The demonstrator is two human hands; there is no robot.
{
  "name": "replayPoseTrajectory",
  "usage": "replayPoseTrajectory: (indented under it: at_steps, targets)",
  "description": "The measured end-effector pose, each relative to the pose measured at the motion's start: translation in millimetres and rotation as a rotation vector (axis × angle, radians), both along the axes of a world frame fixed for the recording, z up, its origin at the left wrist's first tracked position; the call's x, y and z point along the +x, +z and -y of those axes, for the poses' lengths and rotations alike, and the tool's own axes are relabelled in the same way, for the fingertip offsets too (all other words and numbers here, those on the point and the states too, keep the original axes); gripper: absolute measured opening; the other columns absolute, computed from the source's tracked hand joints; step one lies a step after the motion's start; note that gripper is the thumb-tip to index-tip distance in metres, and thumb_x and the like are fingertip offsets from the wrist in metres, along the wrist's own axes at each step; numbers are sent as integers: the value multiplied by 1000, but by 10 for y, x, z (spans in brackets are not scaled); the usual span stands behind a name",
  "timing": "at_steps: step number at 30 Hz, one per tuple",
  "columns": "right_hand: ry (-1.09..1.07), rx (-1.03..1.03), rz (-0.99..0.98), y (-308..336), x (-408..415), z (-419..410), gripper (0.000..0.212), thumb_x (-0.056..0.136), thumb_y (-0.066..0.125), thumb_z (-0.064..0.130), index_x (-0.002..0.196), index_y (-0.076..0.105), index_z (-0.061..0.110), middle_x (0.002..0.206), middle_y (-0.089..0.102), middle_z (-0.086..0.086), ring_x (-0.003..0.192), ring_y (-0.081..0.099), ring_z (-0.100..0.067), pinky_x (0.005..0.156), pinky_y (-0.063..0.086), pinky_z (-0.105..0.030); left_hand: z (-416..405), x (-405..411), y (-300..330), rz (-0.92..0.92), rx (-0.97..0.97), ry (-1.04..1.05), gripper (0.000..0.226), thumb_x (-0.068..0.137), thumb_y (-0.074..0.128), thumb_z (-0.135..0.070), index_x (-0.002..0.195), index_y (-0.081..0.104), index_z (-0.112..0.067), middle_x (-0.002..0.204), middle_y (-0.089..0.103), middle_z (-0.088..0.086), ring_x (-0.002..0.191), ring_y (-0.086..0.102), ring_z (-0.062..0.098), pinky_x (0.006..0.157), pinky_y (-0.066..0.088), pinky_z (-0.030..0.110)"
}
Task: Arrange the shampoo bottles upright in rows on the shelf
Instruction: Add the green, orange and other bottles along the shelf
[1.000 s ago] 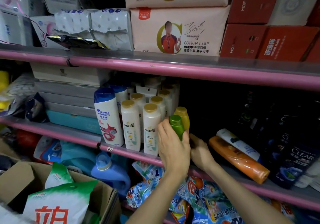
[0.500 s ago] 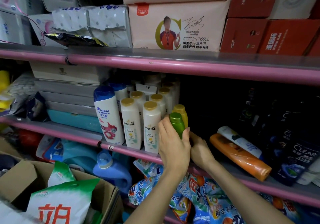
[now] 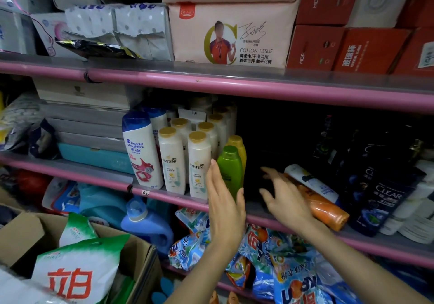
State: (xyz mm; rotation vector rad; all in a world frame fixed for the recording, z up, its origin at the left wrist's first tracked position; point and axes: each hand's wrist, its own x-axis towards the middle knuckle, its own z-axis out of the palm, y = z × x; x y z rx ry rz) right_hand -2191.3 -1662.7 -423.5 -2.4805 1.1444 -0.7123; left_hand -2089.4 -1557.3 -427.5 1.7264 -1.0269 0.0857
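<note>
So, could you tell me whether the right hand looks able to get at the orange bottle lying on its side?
Probably yes: the right hand is open just over the orange bottle, whose near end lies bare at the shelf edge.

There is only one view, from a camera on the person's head. It faces forward and slightly down, close to the pink shelf (image 3: pixel 234 90), and looks into the middle level at about the height of the bottles. The wide lens bends the shelf edges. Both forearms enter from the bottom edge.
</note>
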Motion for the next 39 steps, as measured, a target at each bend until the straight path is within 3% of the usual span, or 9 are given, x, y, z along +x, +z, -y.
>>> replayPoseTrajectory:
  at_steps: [5, 10, 16, 19, 24, 29, 32, 35, 39]
  targets:
    - [-287, -114, -527, 161, -646, 52, 71, 84, 59, 45, 141, 24, 23, 128, 44, -12, 110, 55, -32, 84, 51, -41, -233, -361, -226, -43, 69, -98, 78, 95, 49, -29, 145, -10, -38, 147, -17, -32, 113, 26, -28, 83, 28, -9]
    - [-259, 105, -603, 236, -889, 106, 66, 85, 59, 48, 139, 29, 24, 127, 42, -14, 110, 56, -37, 86, 50, -42, -386, -767, -471, -25, 218, -255, 68, 97, 47, -30, 150, 4, -33, 152, 2, -24, 104, 17, -39, 72, 21, -15]
    - [-246, 390, -116, 453, -847, 5, 56, 82, 62, 46, 131, 52, 21, 106, 63, -4, 92, 64, -24, 70, 52, -29, -337, -918, -395, -39, 248, -308, 67, 97, 46, -36, 151, 5, -32, 156, 4, -20, 139, 20, 1, 96, 13, 2]
    - [-275, 879, 204, 646, -772, -81, 47, 89, 59, 37, 132, 46, 24, 105, 63, -12, 77, 68, -26, 50, 56, -28, -248, -887, -209, -18, 242, -368, 75, 94, 53, -35, 151, 4, -31, 157, 4, -19, 143, 10, 0, 109, 6, 9]
    - [-165, 1429, 429, 890, -790, -170, 43, 97, 43, 40, 110, 57, 1, 75, 65, -19, 49, 60, -19, 35, 46, -18, -184, -884, 118, -132, 170, -597, 82, 79, 58, -62, 144, 11, -48, 149, 19, -26, 136, 22, -5, 109, 27, 27]
    - [-117, 1512, 632, 891, -791, -170, 39, 101, 31, 34, 108, 52, 3, 65, 58, -15, 45, 54, -17, 33, 43, -20, -86, -800, 316, -282, 115, -613, 64, 78, 68, -52, 133, 36, -44, 127, 44, -20, 117, 47, -1, 97, 44, 26]
    - [-44, 1478, 659, 899, -815, -111, 47, 96, 42, 45, 112, 58, 4, 76, 67, -15, 55, 60, -19, 37, 44, -20, 38, -721, 401, -237, 154, -615, 63, 79, 72, -44, 132, 41, -35, 124, 49, -12, 111, 49, 0, 87, 40, 14]
    - [16, 1423, 665, 913, -832, -67, 58, 84, 60, 50, 116, 59, 2, 90, 71, -16, 60, 65, -20, 42, 46, -21, 169, -639, 449, -240, 217, -606, 69, 77, 75, -43, 135, 41, -28, 125, 53, -5, 112, 53, 8, 92, 45, 23]
    - [0, 1239, 686, 840, -787, -8, 39, 85, 64, 42, 109, 65, 11, 89, 74, -16, 65, 67, -18, 56, 56, -24, 248, -560, 427, -262, 293, -620, 65, 77, 75, -42, 132, 43, -29, 123, 57, -4, 108, 56, 9, 87, 46, 20]
